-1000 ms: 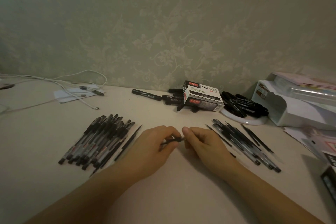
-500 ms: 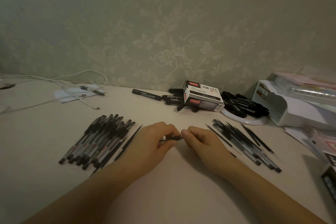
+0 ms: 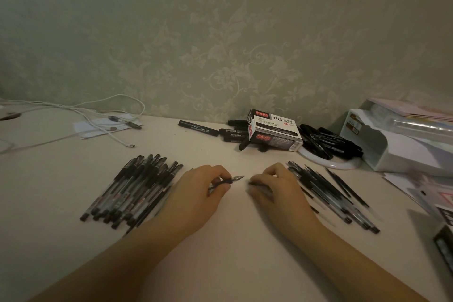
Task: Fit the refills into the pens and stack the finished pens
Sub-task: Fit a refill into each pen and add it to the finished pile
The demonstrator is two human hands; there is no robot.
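Left hand (image 3: 196, 193) pinching tipped pen (image 3: 226, 181), right hand (image 3: 277, 189) gripping dark piece (image 3: 256, 184), apart, nearer than marker box (image 3: 274, 133).

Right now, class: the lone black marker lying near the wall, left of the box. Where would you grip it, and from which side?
Grip the lone black marker at mid-barrel, coming from above with fingers across its width. It lies flat, bare table on both long sides; its right end nears the other markers.
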